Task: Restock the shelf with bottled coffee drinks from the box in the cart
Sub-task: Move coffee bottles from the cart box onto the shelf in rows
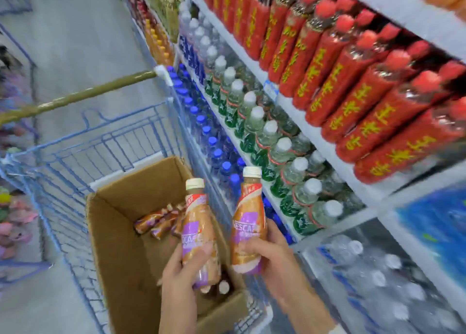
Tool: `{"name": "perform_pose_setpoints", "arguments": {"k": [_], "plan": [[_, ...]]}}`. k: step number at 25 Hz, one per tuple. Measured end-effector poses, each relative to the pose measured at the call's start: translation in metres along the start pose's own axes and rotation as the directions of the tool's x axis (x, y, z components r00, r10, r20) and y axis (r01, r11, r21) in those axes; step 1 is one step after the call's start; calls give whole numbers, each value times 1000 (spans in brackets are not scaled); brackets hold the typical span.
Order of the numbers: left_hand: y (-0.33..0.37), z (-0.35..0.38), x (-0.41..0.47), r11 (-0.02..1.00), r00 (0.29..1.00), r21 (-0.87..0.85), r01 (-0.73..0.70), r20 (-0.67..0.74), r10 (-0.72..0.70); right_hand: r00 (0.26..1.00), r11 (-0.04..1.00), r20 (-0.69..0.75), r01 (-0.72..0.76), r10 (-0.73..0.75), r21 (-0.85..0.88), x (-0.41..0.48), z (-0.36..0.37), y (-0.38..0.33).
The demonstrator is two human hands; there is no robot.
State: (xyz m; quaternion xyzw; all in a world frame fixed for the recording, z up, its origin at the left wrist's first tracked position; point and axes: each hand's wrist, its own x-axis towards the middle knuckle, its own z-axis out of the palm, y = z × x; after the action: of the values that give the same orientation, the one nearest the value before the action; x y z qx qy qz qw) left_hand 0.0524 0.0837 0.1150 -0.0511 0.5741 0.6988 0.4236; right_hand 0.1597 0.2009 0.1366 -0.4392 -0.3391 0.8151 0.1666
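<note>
While each bare hand wraps around one upright Nescafé coffee bottle, the left hand (pixel 185 265) holds its bottle (pixel 199 235) over the open cardboard box (pixel 121 245), and the right hand (pixel 271 255) grips the second bottle (pixel 248 220), label reading "NESCAF", nearer the shelf (pixel 335 154). Several more bottles (pixel 161 222) lie in the box, which sits in the blue wire cart (pixel 58 172).
</note>
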Motion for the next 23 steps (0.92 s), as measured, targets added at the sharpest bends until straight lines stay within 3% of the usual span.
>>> {"name": "perform_pose_setpoints", "arguments": {"k": [3, 5, 8, 11, 16, 23], "plan": [[-7, 74, -36, 995, 977, 64, -72, 207, 58, 976, 978, -135, 184, -170, 100, -61, -57, -41], [-15, 130, -74, 983, 925, 121, -140, 371, 86, 931, 945, -221, 314, -289, 87, -113, -102, -67], [-42, 205, -136, 973, 825, 154, -171, 562, 57, 829, 884, -352, 468, -435, 11, -194, -169, -90], [-86, 271, -207, 958, 654, 156, -240, 755, 41, 714, 798, -452, 602, -534, 9, -275, -234, -102], [-147, 342, -308, 953, 510, 156, -261, 860, -1, 517, 671, -602, 740, -609, -44, -391, -329, -101], [-208, 402, -398, 936, 394, 166, -310, 918, -33, 352, 582, -716, 808, -603, -93, -504, -421, -88]]}}
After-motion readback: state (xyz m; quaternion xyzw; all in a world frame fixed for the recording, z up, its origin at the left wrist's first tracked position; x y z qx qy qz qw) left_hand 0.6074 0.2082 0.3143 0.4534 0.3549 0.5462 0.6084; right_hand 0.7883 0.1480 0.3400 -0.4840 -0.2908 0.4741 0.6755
